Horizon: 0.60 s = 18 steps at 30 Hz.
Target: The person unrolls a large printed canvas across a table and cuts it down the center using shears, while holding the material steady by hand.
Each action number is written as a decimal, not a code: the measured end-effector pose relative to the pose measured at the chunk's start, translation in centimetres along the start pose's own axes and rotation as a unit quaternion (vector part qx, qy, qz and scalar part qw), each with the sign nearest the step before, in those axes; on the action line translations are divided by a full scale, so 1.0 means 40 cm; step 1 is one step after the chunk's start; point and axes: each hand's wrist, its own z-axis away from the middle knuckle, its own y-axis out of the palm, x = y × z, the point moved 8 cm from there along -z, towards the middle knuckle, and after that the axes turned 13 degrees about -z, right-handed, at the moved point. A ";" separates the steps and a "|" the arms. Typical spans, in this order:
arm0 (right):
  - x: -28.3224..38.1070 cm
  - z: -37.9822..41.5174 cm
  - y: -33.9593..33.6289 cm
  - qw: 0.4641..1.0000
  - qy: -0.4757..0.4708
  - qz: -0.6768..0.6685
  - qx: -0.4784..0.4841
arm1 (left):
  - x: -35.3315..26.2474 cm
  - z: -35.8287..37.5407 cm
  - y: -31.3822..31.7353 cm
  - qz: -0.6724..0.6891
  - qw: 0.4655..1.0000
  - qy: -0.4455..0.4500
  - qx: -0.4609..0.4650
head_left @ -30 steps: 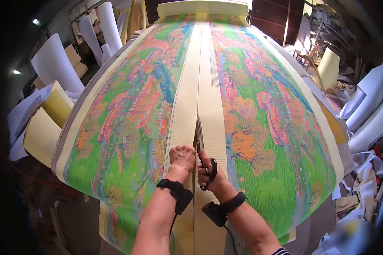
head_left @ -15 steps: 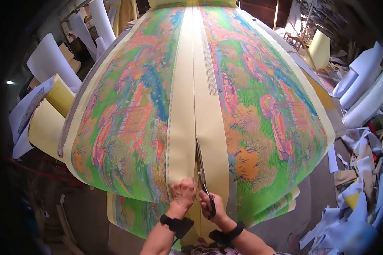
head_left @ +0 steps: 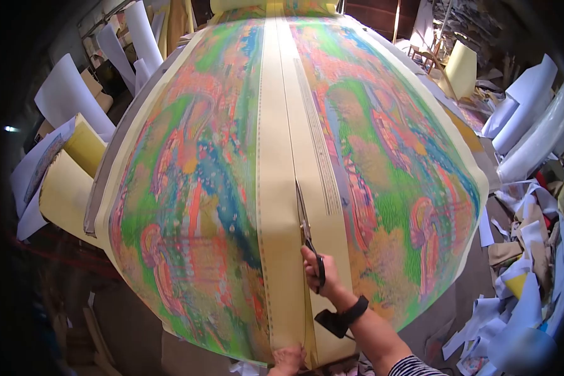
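Note:
A wide printed sheet (head_left: 219, 207) with colourful landscape patterns lies over the long table, with a plain cream strip (head_left: 281, 156) down its middle. A thin dark line runs along this strip. My right hand (head_left: 321, 274) is closed round the black handles of a pair of scissors (head_left: 305, 229), their long blades pointing away from me along the line. Behind the blades, a slit parts the strip toward me. At the sheet's near edge, my left hand (head_left: 287, 360) grips the cream strip left of the slit; its lower part is cut off by the frame.
Rolled white sheets (head_left: 75, 94) and a cream roll (head_left: 69, 188) stand on the left. To the right are more white rolls (head_left: 523, 103) and a heap of paper scraps (head_left: 520, 250) on the floor. A roll (head_left: 272, 6) lies across the table's far end.
The printed sheet has slid toward me, with my left hand moving down to the bottom edge. My right hand and the scissors have shifted slightly forward and right.

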 end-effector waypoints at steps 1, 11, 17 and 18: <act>0.024 -0.040 0.011 1.000 -0.005 0.000 0.001 | 0.005 0.013 0.053 -0.003 0.996 0.016 0.083; 0.240 -0.407 0.121 1.000 -0.006 0.001 0.009 | 0.054 -0.052 0.248 0.095 0.947 -0.029 0.305; 0.240 -0.398 0.140 0.994 0.091 -0.046 0.031 | 0.076 -0.535 -0.304 0.103 0.988 -0.011 -0.118; 0.240 -0.395 0.146 0.993 0.093 -0.064 0.030 | 0.047 -0.613 -0.386 0.002 0.982 0.024 -0.187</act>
